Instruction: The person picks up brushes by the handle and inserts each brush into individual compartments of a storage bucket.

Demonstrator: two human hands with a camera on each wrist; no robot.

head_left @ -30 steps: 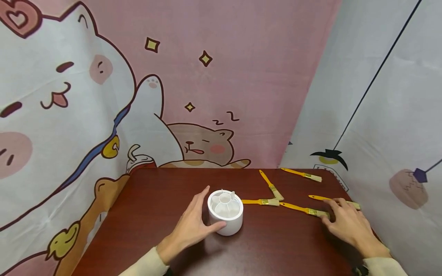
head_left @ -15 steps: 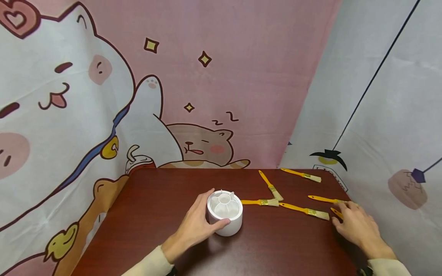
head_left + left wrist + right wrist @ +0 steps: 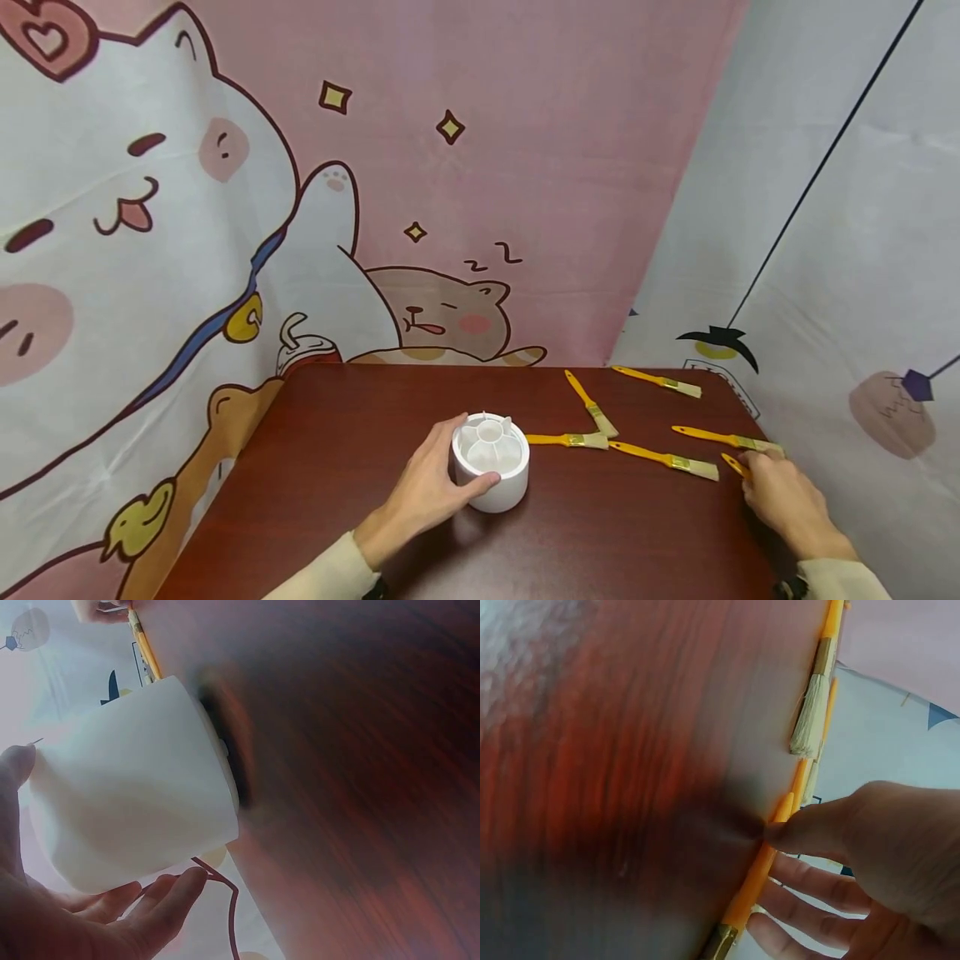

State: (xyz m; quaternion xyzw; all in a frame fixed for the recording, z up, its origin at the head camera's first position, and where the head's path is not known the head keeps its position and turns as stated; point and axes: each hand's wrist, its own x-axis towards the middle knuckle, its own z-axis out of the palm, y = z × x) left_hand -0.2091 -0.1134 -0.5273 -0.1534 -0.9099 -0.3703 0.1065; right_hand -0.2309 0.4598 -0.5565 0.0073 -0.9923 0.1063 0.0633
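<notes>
My left hand [image 3: 420, 493] grips the left side of a white round brush holder [image 3: 504, 490] with petal-shaped compartments inside, standing upright on the table. In the left wrist view its smooth wall [image 3: 142, 780] fills the space between thumb and fingers. Out to the right, my right hand [image 3: 789, 502] pinches the yellow handle of a paintbrush [image 3: 735, 465]; the hand hides the rest in the head view. The right wrist view shows the thumb on this handle [image 3: 751, 889], with the brush's metal ferrule [image 3: 718, 942] at the lower edge.
Several other yellow-handled paintbrushes lie on the dark red-brown table [image 3: 360, 433]: one beside the holder [image 3: 566, 440], one slanting behind [image 3: 588, 403], one at the back [image 3: 656, 380]. Another brush [image 3: 723, 436] lies just beyond my right hand. Printed cloth [image 3: 570, 208] hangs behind the table.
My right hand has shifted right, off the pale-bristled brush, and now pinches the handle of the brush beneath it. The left hand has closed in against the white holder.
</notes>
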